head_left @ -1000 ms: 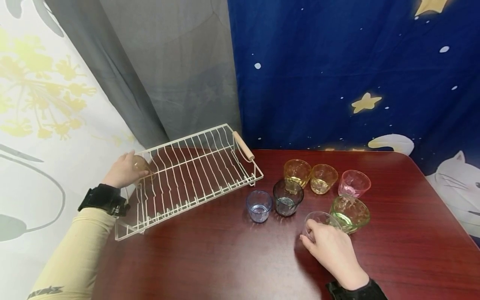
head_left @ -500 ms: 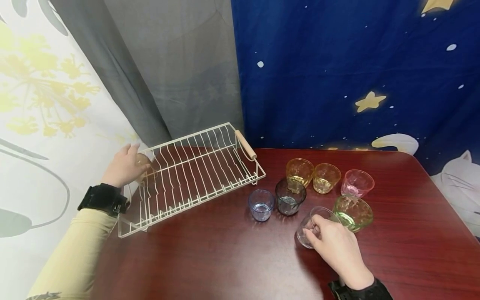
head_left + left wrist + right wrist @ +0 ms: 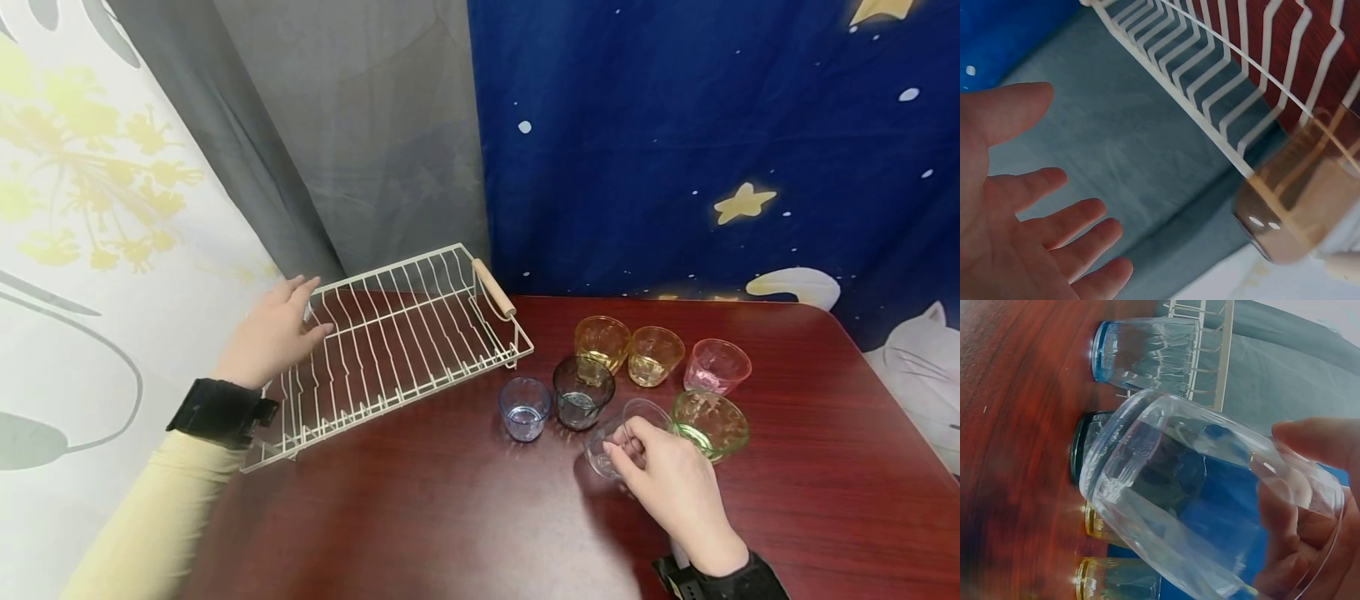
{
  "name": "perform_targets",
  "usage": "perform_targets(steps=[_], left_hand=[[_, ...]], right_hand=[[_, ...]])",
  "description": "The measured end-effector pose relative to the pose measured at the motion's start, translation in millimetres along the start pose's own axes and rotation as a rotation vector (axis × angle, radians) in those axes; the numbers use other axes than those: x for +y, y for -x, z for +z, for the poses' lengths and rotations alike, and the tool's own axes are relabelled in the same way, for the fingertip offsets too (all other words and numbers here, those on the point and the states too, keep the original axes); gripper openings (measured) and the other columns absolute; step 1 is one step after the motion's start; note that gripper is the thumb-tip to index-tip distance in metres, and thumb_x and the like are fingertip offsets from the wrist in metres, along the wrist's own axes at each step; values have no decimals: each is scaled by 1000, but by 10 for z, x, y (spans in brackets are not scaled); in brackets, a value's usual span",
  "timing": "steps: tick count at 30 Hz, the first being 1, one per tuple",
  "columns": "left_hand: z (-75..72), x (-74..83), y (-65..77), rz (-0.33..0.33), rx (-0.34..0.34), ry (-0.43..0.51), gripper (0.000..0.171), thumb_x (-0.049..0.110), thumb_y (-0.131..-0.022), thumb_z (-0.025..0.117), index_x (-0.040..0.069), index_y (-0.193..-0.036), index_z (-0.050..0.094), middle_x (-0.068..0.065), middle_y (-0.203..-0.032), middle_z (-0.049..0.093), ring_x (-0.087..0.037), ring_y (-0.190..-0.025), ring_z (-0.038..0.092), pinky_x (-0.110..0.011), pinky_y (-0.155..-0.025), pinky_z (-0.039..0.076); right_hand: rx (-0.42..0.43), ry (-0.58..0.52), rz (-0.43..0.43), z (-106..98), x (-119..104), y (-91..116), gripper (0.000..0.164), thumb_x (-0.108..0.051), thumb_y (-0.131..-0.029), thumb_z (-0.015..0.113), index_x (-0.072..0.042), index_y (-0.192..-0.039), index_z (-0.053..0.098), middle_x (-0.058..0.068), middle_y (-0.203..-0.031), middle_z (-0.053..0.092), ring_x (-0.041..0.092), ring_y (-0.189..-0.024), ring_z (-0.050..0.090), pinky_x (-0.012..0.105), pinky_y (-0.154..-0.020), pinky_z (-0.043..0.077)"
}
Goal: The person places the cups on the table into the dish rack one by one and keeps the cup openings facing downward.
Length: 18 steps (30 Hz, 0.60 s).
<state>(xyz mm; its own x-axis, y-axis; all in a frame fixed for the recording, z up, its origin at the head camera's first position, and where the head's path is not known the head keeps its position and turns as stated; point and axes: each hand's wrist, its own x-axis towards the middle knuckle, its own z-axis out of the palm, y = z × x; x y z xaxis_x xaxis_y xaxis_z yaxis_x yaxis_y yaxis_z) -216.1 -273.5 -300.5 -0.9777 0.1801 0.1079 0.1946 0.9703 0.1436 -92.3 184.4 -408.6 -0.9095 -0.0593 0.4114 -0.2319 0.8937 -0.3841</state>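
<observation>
My right hand [image 3: 671,479] grips a clear glass [image 3: 1179,487] near its rim, thumb on one side and fingers on the other. The glass is tilted, and in the right wrist view its base looks lifted off the table. My left hand [image 3: 273,333] hovers over the left end of a white wire dish rack [image 3: 390,408], fingers spread and holding nothing. A brown see-through glass [image 3: 1297,200] stands in that end of the rack, apart from the hand; the hand hides it in the head view.
Left of the clear glass stand a blue glass [image 3: 525,412] and a dark grey glass [image 3: 581,400]. Behind are two yellow glasses [image 3: 602,342] and a pink glass [image 3: 716,367]; a green glass [image 3: 708,425] is close to the right hand. Curtains [image 3: 405,150] hang behind the table.
My left hand has let go of the brown glass and come up off it, fingers spreading. My right hand has tilted the clear glass and shifted it slightly leftward.
</observation>
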Motion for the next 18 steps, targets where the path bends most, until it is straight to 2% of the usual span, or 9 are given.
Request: perform_targets(steps=[3, 11, 18], left_hand=[[-1, 119, 38, 29, 20, 4, 73, 30, -94, 61, 2, -152, 28, -30, -154, 31, -51, -138, 34, -66, -110, 33], [61, 345, 81, 110, 13, 90, 68, 28, -94, 61, 2, -151, 32, -26, -155, 33, -44, -142, 33, -60, -113, 33], [95, 537, 118, 154, 48, 88, 66, 28, -94, 62, 2, -149, 36, -24, -153, 37, -42, -140, 36, -56, -114, 35]], right_hand=[[18, -13, -8, -8, -8, -10, 19, -24, -79, 78, -24, -73, 60, -13, -59, 59, 2, -52, 53, 23, -46, 35], [90, -43, -17, -18, -46, -28, 17, -22, -78, 78, -24, -74, 61, -12, -63, 63, 1, -55, 56, 23, -47, 38], [131, -61, 0, -28, -95, -41, 15, -21, -78, 78, -24, -78, 63, -13, -66, 65, 1, -56, 57, 24, -48, 39]])
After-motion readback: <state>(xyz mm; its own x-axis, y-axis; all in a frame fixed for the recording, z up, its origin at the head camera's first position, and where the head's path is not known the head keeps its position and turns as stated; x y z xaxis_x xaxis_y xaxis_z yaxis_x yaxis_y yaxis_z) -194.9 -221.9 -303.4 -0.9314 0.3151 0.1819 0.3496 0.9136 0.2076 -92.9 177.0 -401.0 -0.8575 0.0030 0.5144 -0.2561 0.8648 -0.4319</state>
